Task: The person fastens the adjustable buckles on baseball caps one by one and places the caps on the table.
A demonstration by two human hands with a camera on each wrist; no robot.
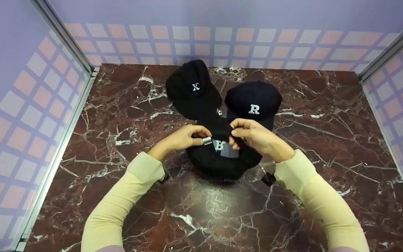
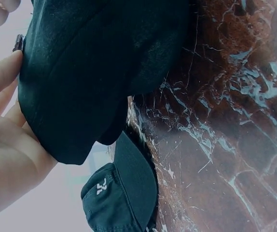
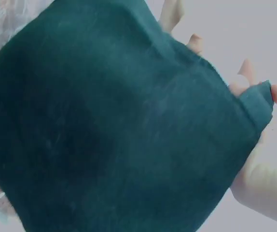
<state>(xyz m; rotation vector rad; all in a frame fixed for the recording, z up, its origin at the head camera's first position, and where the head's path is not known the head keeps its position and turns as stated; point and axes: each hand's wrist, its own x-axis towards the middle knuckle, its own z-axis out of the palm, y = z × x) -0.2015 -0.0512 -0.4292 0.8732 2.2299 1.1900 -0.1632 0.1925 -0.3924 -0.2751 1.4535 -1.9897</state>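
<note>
A black baseball cap [image 1: 219,169] is held upside down in front of the person, its opening facing up and a light letter patch visible inside. The left hand [image 1: 184,137] grips the cap's rim at the left, with a shiny silver piece at its fingertips. On the opposite side, the right hand [image 1: 257,137] pinches the rim between thumb and fingers. In the left wrist view the thumb [image 2: 3,72] presses on the edge of the dark cloth [image 2: 80,72]. Cap fabric [image 3: 114,125] fills most of the right wrist view, its corner pinched there.
Behind the hands sit a black cap [image 1: 194,89] with a white letter and a dark navy cap [image 1: 252,94] with a white R. They rest on a dark red marbled table [image 1: 117,196]. Walls with checkered squares [image 1: 180,33] enclose the back and sides.
</note>
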